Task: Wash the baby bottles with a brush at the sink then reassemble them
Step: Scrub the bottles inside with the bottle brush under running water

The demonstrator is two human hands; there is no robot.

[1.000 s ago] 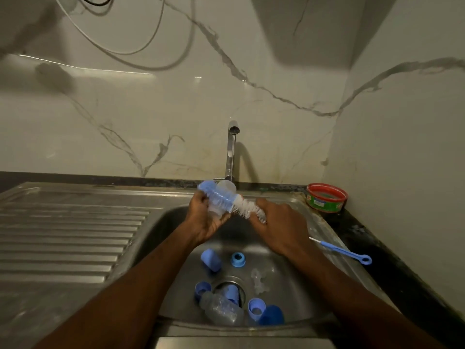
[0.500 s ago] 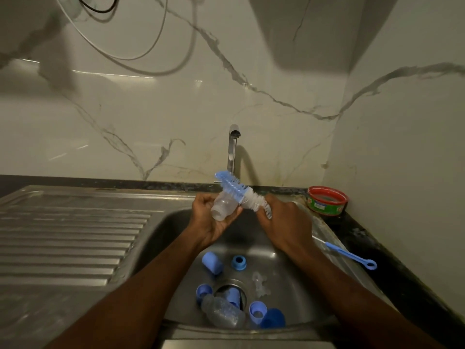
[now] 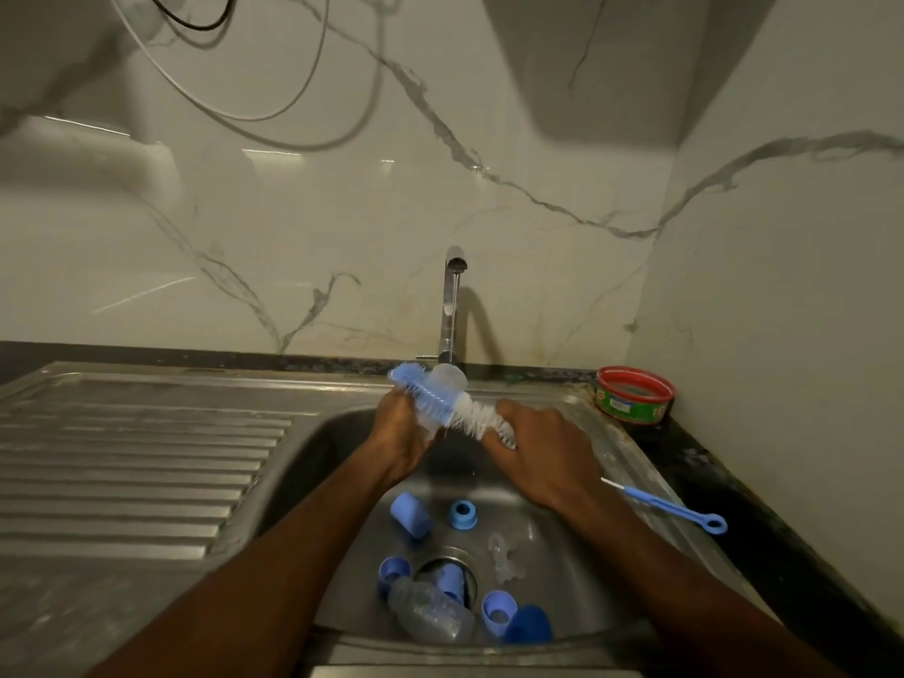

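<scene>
While the left hand (image 3: pixel 398 433) grips the clear bottle (image 3: pixel 442 396) above the sink (image 3: pixel 587 506) and the right hand (image 3: pixel 535 455) clasps the brush (image 3: pixel 440 401), scrubbing should go best with short, firm strokes across its wall.

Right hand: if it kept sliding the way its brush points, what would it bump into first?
Probably the bottle held by the left hand; the right hand aims its brush up-left across it. Depth is unclear.

Two bottles (image 3: pixel 442 393) (image 3: pixel 430 616), two brushes (image 3: pixel 455 408) (image 3: pixel 665 504).
</scene>
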